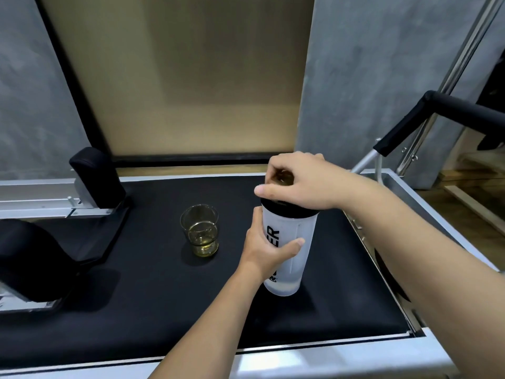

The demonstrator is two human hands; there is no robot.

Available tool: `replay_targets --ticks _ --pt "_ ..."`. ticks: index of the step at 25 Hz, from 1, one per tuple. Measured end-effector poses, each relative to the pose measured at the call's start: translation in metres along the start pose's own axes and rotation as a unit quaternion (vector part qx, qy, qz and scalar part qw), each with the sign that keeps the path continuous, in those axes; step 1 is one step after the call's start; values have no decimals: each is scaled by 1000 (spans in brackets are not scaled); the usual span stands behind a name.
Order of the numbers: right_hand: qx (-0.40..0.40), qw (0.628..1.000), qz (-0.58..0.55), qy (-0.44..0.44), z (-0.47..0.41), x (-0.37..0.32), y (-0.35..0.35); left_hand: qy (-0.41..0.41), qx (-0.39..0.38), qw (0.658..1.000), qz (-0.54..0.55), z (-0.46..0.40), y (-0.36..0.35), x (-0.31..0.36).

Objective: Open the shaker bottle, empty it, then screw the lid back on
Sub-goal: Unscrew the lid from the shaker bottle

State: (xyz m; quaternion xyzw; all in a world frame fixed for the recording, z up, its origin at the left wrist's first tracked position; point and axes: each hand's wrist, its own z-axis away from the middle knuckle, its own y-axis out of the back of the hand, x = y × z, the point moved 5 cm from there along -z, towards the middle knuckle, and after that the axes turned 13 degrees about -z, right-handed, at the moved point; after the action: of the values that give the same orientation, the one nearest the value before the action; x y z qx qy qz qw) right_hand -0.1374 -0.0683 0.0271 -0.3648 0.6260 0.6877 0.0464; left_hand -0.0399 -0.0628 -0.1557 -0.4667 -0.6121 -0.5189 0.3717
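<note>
A frosted white shaker bottle (296,233) with black lettering stands upright on the black padded surface (136,296). My left hand (266,247) wraps around its middle from the left. The bottle's black lid (284,210) sits on top, and my right hand (303,180) covers it from above, fingers closed around the lid's top. A clear glass (200,231) holding some yellowish liquid stands to the left of the bottle, apart from it.
Two black padded blocks (95,176) (35,261) on metal brackets stand at the left. A black padded bar (448,105) on a metal frame rises at the right. A silver metal rim (314,359) edges the surface in front.
</note>
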Motion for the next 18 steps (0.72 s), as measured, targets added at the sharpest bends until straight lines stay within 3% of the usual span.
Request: replay_targets --ticks 3,5,7,8,12,15,18 --pt "78 987 -139 5 5 -1 14 5 -3 1000 4 0 -3 0" --pt "142 988 -3 -57 4 1 18 8 -9 1000 -1 1 -4 1" --pt "127 968 168 -139 1 5 15 5 -17 1000 -16 2 -3 3" --pt "104 966 181 -155 -2 6 13 4 -20 1000 -16 2 -3 2" --pt "-1 997 20 -71 -4 2 18 9 -9 1000 -7 2 0 0" --pt "20 995 -77 -58 1 3 24 16 -13 1000 -16 2 -2 3" --pt "38 982 156 -102 -2 8 11 15 -15 999 -47 4 -2 5"
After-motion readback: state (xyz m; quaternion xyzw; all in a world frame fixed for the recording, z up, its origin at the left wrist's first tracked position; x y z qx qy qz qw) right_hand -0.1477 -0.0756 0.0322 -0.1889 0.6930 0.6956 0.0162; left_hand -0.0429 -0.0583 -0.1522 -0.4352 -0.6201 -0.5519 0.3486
